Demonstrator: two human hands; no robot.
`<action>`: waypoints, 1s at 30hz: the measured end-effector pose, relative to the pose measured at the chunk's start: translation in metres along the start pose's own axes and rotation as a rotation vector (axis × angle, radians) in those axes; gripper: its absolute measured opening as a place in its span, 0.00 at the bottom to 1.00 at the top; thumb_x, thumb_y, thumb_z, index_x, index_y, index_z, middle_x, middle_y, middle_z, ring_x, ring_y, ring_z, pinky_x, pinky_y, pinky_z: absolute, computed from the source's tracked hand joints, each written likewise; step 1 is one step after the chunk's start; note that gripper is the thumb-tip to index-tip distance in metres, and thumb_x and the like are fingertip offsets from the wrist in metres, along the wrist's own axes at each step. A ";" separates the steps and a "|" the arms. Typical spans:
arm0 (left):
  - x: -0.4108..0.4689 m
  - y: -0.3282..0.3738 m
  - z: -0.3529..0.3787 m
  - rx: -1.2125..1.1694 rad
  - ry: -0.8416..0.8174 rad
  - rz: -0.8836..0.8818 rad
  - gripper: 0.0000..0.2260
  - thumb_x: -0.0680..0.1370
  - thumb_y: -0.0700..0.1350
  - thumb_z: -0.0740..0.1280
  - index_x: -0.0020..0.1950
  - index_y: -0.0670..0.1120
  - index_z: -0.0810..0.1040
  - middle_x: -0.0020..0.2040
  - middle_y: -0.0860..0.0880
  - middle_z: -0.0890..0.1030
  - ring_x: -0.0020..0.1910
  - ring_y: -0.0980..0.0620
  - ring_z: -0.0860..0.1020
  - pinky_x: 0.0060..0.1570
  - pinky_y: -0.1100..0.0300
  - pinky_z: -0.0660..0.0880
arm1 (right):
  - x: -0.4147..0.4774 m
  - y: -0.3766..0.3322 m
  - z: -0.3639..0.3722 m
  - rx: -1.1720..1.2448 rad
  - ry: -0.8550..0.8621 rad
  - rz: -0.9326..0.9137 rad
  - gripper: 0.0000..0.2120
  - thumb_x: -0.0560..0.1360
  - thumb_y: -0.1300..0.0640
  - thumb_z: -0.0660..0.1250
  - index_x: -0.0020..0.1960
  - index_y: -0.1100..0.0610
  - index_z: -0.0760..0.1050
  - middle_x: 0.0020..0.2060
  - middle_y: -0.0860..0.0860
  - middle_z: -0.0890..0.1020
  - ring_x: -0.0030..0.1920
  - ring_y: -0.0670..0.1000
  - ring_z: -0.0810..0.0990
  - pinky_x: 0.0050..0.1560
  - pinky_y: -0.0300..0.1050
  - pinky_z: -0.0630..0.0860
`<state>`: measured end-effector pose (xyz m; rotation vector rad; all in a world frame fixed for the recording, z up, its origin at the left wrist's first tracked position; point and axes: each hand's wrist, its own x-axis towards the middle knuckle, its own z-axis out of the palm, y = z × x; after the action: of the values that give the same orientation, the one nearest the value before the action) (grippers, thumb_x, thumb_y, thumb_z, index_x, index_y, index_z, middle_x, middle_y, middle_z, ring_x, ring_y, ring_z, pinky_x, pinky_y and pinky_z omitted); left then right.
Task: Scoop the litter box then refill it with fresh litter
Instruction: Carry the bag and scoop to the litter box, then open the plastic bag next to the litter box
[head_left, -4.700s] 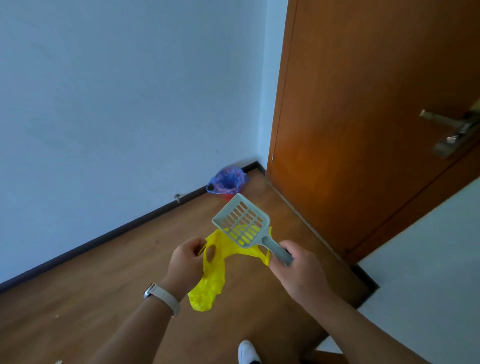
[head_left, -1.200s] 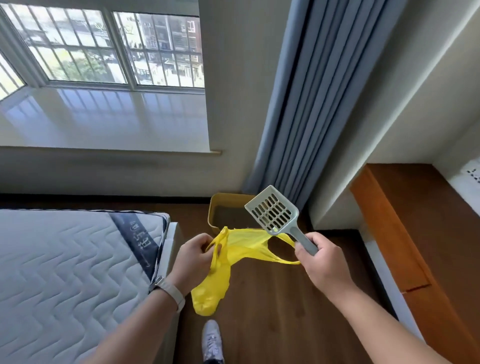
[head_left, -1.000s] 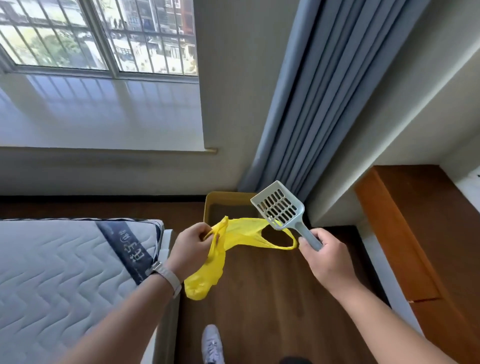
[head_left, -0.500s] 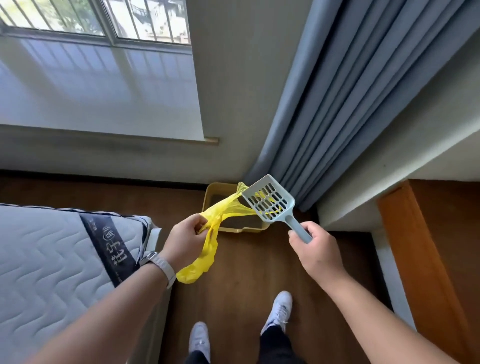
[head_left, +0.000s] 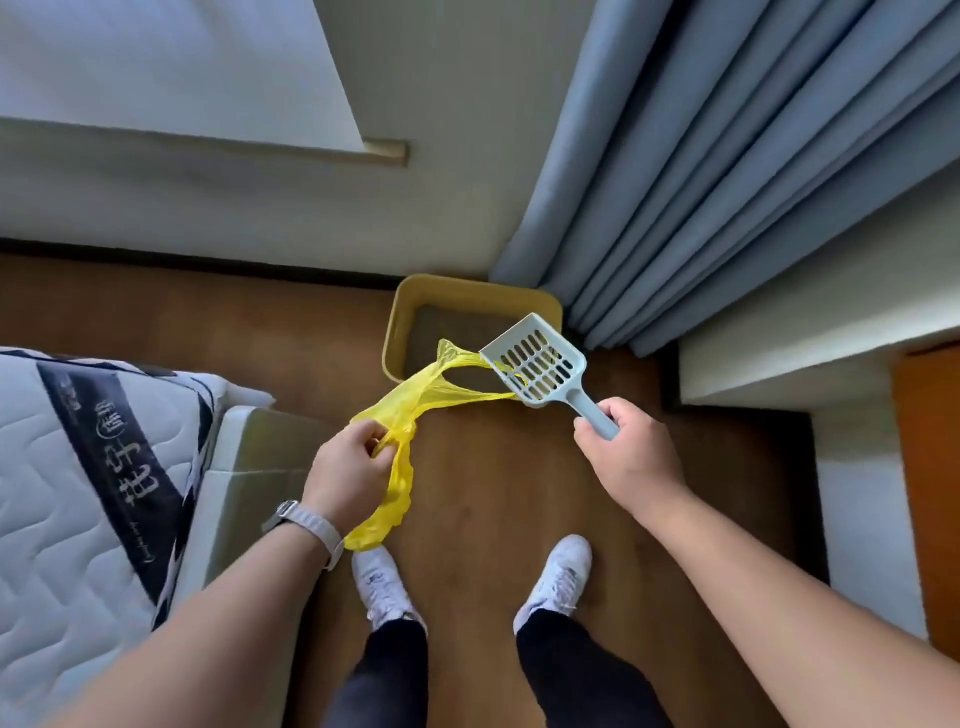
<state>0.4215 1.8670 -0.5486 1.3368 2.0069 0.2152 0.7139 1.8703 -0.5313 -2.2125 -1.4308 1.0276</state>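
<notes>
Standing just short of the litter box (head_left: 396, 332), the person curls the right hand (head_left: 631, 457) round the scoop (head_left: 535, 366) handle and pinches a yellow bag (head_left: 402, 410) in the left hand (head_left: 345, 473), its loop stretched to the scoop, probably ready for waste. A curtain (head_left: 727, 182) crowds the box's far right corner; a mattress (head_left: 78, 493) lies left.

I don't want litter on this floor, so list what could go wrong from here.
1. The yellow bag is pulled between the left hand and the scoop; it may snag or tear when scooping starts.
2. The bag's mouth is bunched, so clumps could miss it.
3. The curtain hangs right beside the litter box and may catch flicked litter.
</notes>
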 end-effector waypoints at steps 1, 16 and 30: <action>0.014 -0.010 0.014 0.006 -0.005 -0.011 0.03 0.76 0.45 0.68 0.43 0.48 0.77 0.36 0.50 0.78 0.39 0.46 0.75 0.41 0.55 0.71 | 0.014 0.009 0.018 0.007 -0.005 -0.002 0.11 0.74 0.51 0.67 0.38 0.57 0.73 0.29 0.52 0.76 0.30 0.52 0.73 0.30 0.46 0.69; 0.228 -0.194 0.220 0.047 0.022 -0.074 0.02 0.76 0.45 0.66 0.43 0.51 0.77 0.39 0.50 0.79 0.41 0.46 0.77 0.38 0.57 0.70 | 0.208 0.148 0.333 0.067 -0.129 -0.021 0.09 0.75 0.52 0.66 0.43 0.59 0.75 0.31 0.51 0.75 0.30 0.49 0.70 0.28 0.42 0.66; 0.301 -0.231 0.201 0.202 -0.296 0.140 0.08 0.66 0.49 0.65 0.34 0.46 0.73 0.30 0.52 0.74 0.30 0.52 0.70 0.32 0.57 0.69 | 0.275 0.139 0.415 -0.493 0.024 -0.236 0.12 0.78 0.46 0.56 0.46 0.54 0.71 0.39 0.50 0.77 0.39 0.57 0.75 0.38 0.47 0.68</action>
<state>0.3116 1.9742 -0.9491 1.5381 1.7238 -0.1209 0.5774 2.0019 -1.0127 -2.2726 -2.0497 0.6134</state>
